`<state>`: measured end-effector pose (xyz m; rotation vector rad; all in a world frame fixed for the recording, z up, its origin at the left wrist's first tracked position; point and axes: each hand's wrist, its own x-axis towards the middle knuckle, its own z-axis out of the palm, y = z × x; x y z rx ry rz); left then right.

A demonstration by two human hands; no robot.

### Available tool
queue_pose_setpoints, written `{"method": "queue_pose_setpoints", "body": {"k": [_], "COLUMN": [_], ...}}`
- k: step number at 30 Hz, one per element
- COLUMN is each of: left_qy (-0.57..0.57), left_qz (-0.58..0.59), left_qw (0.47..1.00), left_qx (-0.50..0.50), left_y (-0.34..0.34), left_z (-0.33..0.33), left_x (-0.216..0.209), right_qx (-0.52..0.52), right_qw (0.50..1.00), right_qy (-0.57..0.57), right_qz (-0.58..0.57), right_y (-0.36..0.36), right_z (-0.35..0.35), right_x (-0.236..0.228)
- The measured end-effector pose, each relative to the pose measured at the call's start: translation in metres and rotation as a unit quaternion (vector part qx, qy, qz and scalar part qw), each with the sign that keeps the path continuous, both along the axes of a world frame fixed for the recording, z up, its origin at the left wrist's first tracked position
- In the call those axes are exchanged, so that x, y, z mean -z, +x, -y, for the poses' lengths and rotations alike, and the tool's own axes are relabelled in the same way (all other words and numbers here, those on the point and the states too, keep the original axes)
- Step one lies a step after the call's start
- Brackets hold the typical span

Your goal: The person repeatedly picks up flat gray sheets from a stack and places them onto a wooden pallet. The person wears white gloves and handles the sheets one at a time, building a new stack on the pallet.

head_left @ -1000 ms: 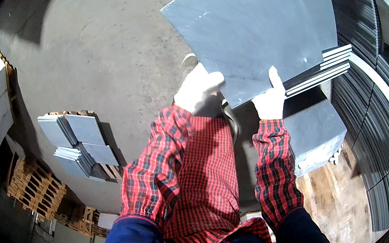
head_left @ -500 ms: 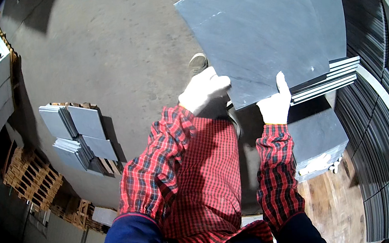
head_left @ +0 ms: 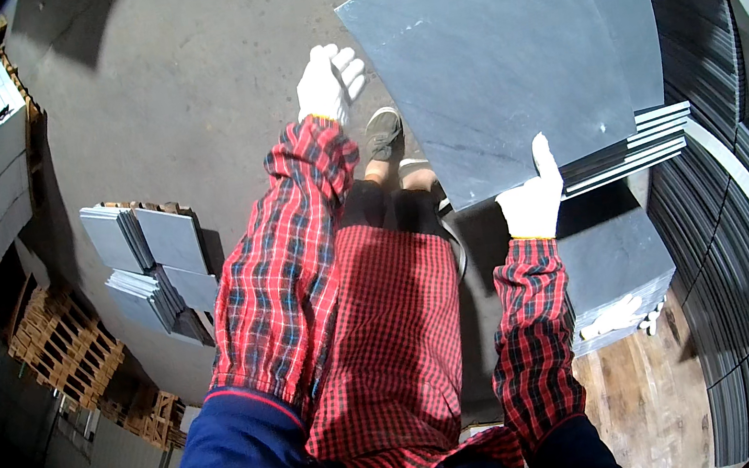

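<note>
One grey slab (head_left: 494, 61) lies on a stack (head_left: 644, 58), short of its right edge. Right grip (head_left: 531, 201) clasps the slab's near edge; left grip (head_left: 330, 86) hangs empty, fingers loose. Likely heavy, brittle: support opposite edges.

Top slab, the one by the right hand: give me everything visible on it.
The top slab is a broad, thin, flat blue-grey sheet, stone-like in look, with a matt face, a pale streak toward its far left corner and a light spot toward its near right one. Its edges look bowed, at least partly from the lens. It overlaps a similar slab showing at right. The right hand touches its near edge, thumb on top, other fingers hidden. The left hand is clear of it.
</note>
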<state>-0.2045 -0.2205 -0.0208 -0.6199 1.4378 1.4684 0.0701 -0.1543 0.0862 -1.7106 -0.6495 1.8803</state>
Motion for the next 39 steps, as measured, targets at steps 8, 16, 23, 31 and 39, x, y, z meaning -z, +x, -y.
{"method": "queue_pose_setpoints", "body": {"k": [8, 16, 23, 31, 39], "left_qy": [0.024, 0.201, 0.213, 0.166, 0.118], "left_qz": [0.134, 0.175, 0.109, 0.239, 0.405], "left_qw": [0.987, 0.961, 0.968, 0.95, 0.881], "left_qx": [0.083, 0.074, 0.072, 0.112, 0.215], "left_y": [0.048, 0.059, 0.074, 0.128, 0.231], "left_z": [0.089, 0.025, -0.053, 0.009, 0.071], "left_x": [0.002, -0.026, -0.121, -0.16, -0.244], "right_qx": [-0.027, -0.006, -0.301, -0.179, -0.032], "right_qw": [0.997, 0.999, 0.882, 0.937, 0.972], "right_qy": [0.048, -0.002, 0.23, 0.172, 0.013], "right_qz": [0.057, 0.034, 0.28, 0.248, 0.233], "right_y": [-0.016, 0.028, 0.018, 0.082, 0.177], "right_z": [0.003, -0.002, -0.015, 0.043, 0.113], "right_x": [-0.005, 0.034, -0.028, -0.123, -0.274]}}
